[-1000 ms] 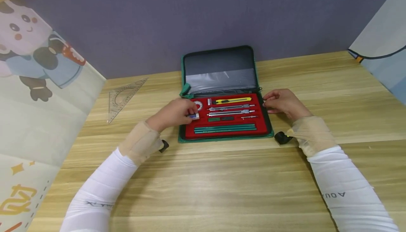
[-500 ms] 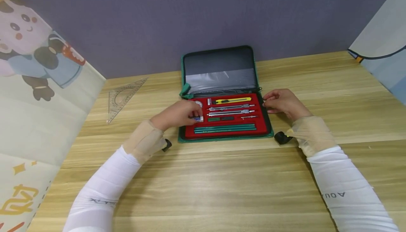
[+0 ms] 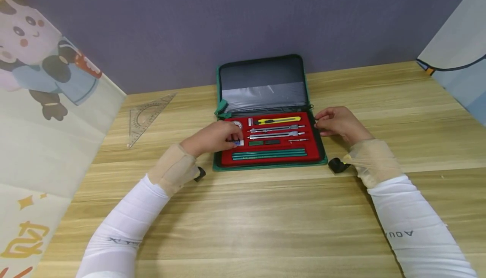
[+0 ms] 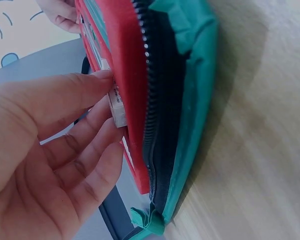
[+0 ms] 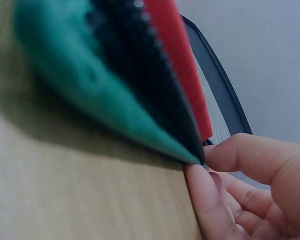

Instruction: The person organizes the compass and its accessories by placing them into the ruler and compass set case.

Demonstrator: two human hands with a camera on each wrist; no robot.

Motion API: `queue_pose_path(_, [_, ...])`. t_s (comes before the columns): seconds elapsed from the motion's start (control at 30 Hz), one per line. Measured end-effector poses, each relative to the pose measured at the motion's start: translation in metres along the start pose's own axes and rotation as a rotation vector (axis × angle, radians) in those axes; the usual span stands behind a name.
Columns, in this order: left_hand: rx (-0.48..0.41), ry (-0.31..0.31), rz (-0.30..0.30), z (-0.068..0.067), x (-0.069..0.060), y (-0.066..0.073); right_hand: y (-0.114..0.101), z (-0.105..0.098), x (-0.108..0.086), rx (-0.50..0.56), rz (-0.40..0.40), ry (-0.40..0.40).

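Observation:
A green zip case [image 3: 271, 168] lies unfolded on the table, its red tray [image 3: 282, 146] full of drawing tools. At the tray's left side my left hand [image 3: 212, 136] pinches a small white-and-blue eraser [image 3: 238, 142] between thumb and fingers. The left wrist view shows the eraser [image 4: 118, 109] at the red tray's surface; how deep it sits in its slot I cannot tell. My right hand [image 3: 339, 122] grips the case's right edge, and in the right wrist view the thumb and a finger [image 5: 202, 187] pinch the case's corner.
Beside the eraser are a round white protractor [image 3: 237, 124], a yellow utility knife [image 3: 279, 120], silver compasses [image 3: 276, 135] and green pencils [image 3: 269, 154]. The case's lid [image 3: 262, 75] leans against the grey-blue wall. A clear set square [image 3: 146, 120] lies at the table's left.
My left hand has moved slightly right and toward me, and the eraser has shifted with it. Over the last half second it barely moves. My right hand stays at the case edge.

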State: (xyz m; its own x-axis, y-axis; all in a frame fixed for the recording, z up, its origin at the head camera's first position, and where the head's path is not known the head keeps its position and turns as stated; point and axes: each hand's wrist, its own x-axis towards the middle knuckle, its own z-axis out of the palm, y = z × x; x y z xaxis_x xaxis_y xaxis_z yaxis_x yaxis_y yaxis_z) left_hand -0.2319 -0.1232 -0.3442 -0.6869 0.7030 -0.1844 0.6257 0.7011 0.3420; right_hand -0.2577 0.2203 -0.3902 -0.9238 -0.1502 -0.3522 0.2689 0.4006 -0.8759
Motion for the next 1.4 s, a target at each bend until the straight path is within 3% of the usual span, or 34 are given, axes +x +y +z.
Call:
queue_pose_path(0.53, [0.001,0.006,-0.011,0.002,-0.001,-0.002,0.000,0.000,-0.001,-0.014,-0.008,0.003])
queue_pose_path(0.83, [-0.013,0.060,-0.014,0.003,-0.010,-0.014,0.001,0.000,-0.001,-0.011,-0.011,-0.002])
queue_pose_path(1.17, [-0.005,0.175,-0.115,-0.004,-0.035,-0.036,-0.001,-0.001,-0.002,-0.017,-0.010,-0.017])
queue_pose_path(1.4, [-0.037,0.232,-0.258,-0.012,-0.058,-0.064,-0.001,0.000,-0.001,-0.012,-0.009,-0.014])
